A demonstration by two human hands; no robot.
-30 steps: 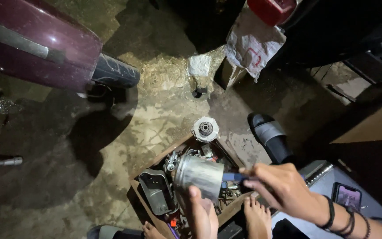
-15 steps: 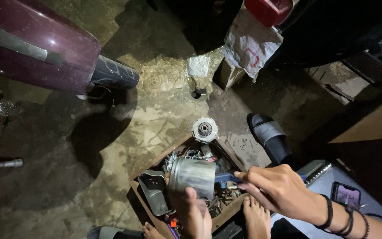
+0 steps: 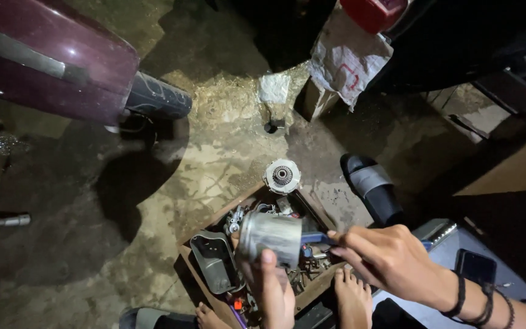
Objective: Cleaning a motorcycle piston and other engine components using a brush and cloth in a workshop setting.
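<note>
While the camera looked down at the concrete floor [image 3: 171,183], one wooden box [image 3: 321,283] served as the landmark, and everything else lay around it. Directly above the box, one metal cylinder [image 3: 270,236] was held in the left hand [image 3: 275,292], whose grip was clamped on it, thumb up the near face and fingers behind. Just right of the cylinder, the right hand [image 3: 391,259] was pinched together on one blue-handled tool [image 3: 316,238], whose tip touched the cylinder's open end. Three dark bands circled that wrist.

Inside the box lay a jumble of small metal parts too tangled to count, one dark grey casing [image 3: 214,262] at its left side, and one small orange piece near the front edge. At the box's far corner rested one round white toothed part [image 3: 282,176].

Two bare feet showed at the near side of the box, one foot [image 3: 353,298] at its right corner, only the toes of the other at the front. Two slippers were in view: one black slipper [image 3: 369,186] to the right of the box, another partly visible in front of it. One phone [image 3: 475,268] lay further right on a grey surface. Far beyond the box sat one crumpled white bag [image 3: 345,58], and to the far left one maroon vehicle body [image 3: 44,61] with a dark tyre [image 3: 156,97].
</note>
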